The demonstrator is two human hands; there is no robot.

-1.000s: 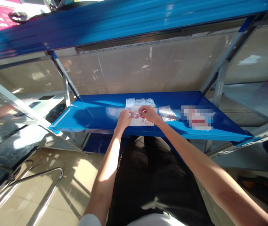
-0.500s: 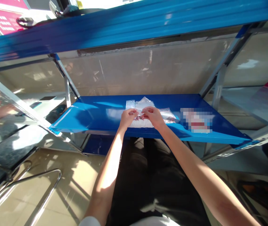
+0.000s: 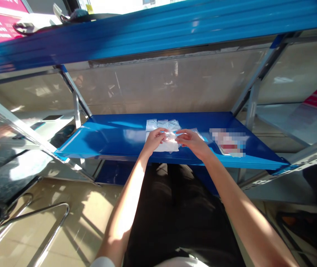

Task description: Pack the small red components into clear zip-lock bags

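My left hand [image 3: 155, 139] and my right hand [image 3: 192, 141] meet over the blue shelf [image 3: 114, 139], both pinched on a small clear plastic bag [image 3: 171, 136] held between them. Under the hands lies a white pile of more clear bags [image 3: 164, 146]. A row of small clear bags [image 3: 161, 124] lies flat on the shelf just behind the hands. What is inside the held bag is too small to make out.
A blurred packet [image 3: 226, 141] lies on the shelf to the right. A blue upper shelf [image 3: 147, 33] hangs overhead, with grey metal uprights [image 3: 76, 98] at both sides. A chrome chair frame [image 3: 30, 222] stands on the tiled floor at the lower left.
The raised bag has come down lower between my hands. My right hand has shifted a little to the right, and the head view has tilted slightly.
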